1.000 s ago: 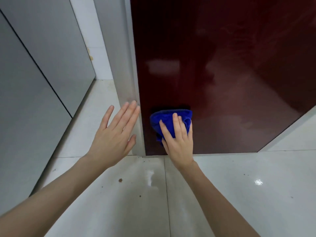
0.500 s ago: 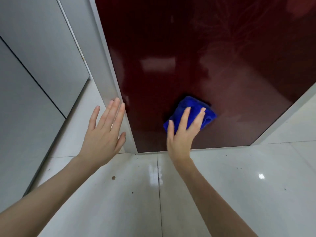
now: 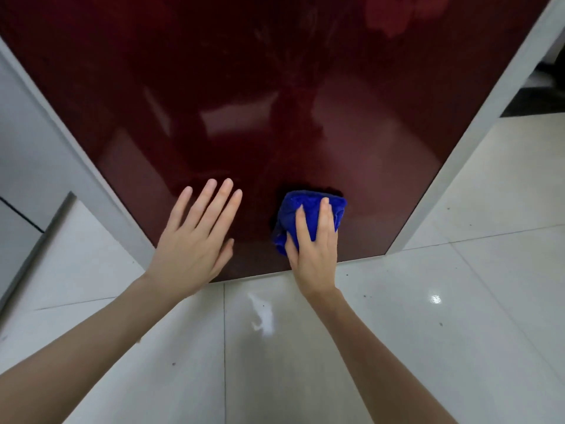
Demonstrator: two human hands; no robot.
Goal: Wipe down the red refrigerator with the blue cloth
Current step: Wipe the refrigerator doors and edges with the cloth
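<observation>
Since a second ago your view has swung rightward, so the door that filled only the right part of the frame now spans almost all of it, and the cloth sits lower and nearer the door's middle than half a second ago. Your left hand, which hovered by the door's left edge before, now shows against the red panel itself, fingers spread wide and straight, holding nothing; whether the palm actually touches the surface cannot be told. To the left of that hand runs the pale grey side trim of the red refrigerator, with grey cabinet fronts beyond it. Just to the right of your left hand, with a strip of bare door between, your right hand presses the blue cloth flat to the door, fingers laid over the bunched fabric and the thumb curled round its left side. The cloth pokes out above and to the left of your fingertips. Below your right wrist the door's bottom edge meets the glossy white tiled floor, very near the cloth. Right of the cloth a stretch of door leads to the right-hand trim; above both hands the panel lies wide open.
</observation>
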